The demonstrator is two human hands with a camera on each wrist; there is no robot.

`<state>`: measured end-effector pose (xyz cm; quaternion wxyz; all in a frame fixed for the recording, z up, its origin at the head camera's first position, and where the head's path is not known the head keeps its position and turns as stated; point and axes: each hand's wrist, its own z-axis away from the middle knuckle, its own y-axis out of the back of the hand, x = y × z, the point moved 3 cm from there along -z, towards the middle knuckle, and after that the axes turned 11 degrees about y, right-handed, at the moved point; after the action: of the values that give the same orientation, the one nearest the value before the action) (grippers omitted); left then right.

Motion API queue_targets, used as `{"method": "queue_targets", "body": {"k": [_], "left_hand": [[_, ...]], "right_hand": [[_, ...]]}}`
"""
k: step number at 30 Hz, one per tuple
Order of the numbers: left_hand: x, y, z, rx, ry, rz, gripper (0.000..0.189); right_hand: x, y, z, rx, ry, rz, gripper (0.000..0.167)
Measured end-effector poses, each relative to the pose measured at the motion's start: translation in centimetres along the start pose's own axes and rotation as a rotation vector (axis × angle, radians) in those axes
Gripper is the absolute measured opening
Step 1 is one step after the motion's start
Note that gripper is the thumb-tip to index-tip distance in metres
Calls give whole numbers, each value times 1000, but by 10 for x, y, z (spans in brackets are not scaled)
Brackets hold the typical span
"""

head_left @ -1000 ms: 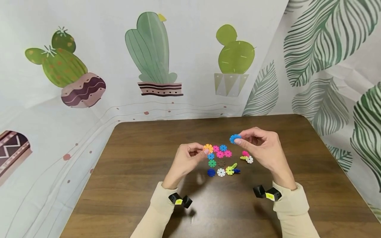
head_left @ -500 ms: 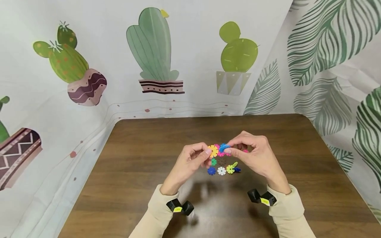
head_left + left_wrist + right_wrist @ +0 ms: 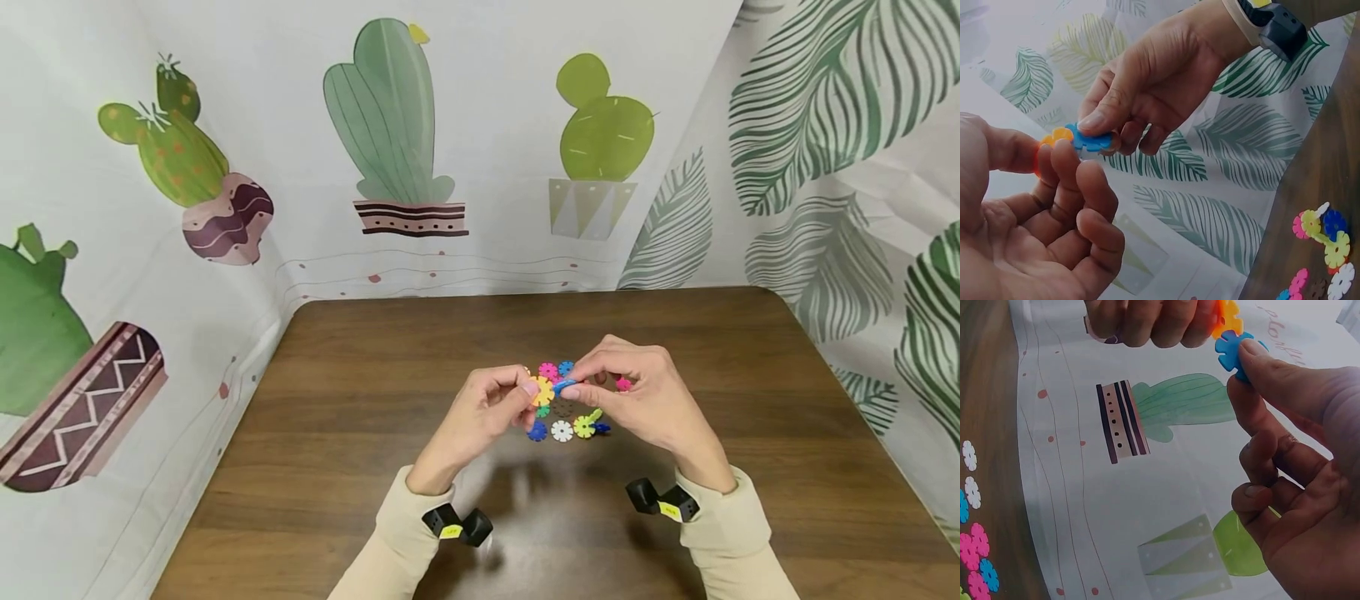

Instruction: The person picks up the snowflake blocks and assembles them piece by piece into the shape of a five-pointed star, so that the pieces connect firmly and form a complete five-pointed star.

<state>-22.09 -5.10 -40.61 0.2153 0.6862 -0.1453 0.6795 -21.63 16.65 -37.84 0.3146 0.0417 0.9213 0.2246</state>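
Above the table, my left hand [image 3: 487, 408] pinches an orange-yellow notched plastic disc [image 3: 543, 392] between thumb and forefinger. From the other side, my right hand [image 3: 648, 390] pinches a blue notched disc [image 3: 564, 386], seen nearly edge-on in the head view. The rims of the two meet: in the left wrist view the blue disc [image 3: 1094, 141] overlaps the orange disc [image 3: 1057, 135] at its edge. In the right wrist view, the blue disc [image 3: 1230, 351] is tilted against the orange one [image 3: 1229, 315], its near part covered by the right thumb.
Several loose discs lie on the wooden table [image 3: 390, 367] beneath the hands, among them a white disc [image 3: 562, 431], a dark blue disc [image 3: 537, 431] and a pink disc [image 3: 548, 370]. A yellow-green disc [image 3: 584, 427] has others joined to it. A printed cloth [image 3: 495, 150] hangs behind.
My right hand has come left and down with the blue disc, bringing it to the orange disc's edge. The left hand has shifted slightly right with the orange disc.
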Motion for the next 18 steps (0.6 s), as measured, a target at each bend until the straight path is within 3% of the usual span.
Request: {"method": "queue_targets", "body": {"k": [18], "left_hand": [[2,-1,2,10,22,46,26]], "right_hand": [[-1,-3,0,32,114,-54,34]]}}
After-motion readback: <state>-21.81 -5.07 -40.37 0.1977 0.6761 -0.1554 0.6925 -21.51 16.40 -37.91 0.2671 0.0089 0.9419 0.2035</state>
